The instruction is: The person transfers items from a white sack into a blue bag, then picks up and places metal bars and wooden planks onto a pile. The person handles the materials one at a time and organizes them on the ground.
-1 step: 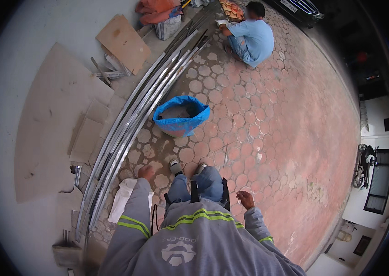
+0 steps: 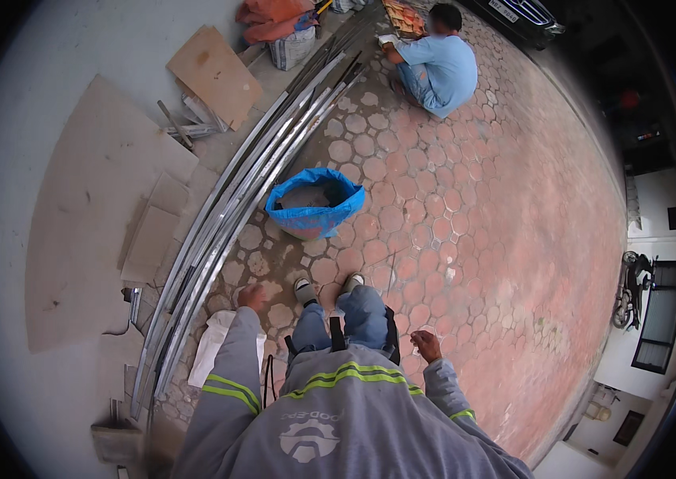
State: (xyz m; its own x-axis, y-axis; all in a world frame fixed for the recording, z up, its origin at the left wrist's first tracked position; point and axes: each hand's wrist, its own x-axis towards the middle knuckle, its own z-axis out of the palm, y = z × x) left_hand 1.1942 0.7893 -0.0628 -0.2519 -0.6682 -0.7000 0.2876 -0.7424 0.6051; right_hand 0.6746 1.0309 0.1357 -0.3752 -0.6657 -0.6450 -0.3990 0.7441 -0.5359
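My left hand (image 2: 251, 297) hangs beside my left leg, above a white sack (image 2: 214, 343) lying on the paving; its fingers are smeared by motion. My right hand (image 2: 426, 343) hangs at my right side with bent fingers pinched together, and whether they hold anything small is unclear. Ahead of my feet stands an open blue sack (image 2: 314, 215) with dark grey material visible inside. Long metal channels (image 2: 218, 215) lie in a bundle along the left.
A person in light blue (image 2: 438, 68) squats at the upper right over orange material. Boards (image 2: 210, 76) and sheets (image 2: 90, 223) are along the left wall, near piled sacks (image 2: 290, 52). A car (image 2: 517, 16) is beyond the person; a motorbike (image 2: 629, 287) stands at far right.
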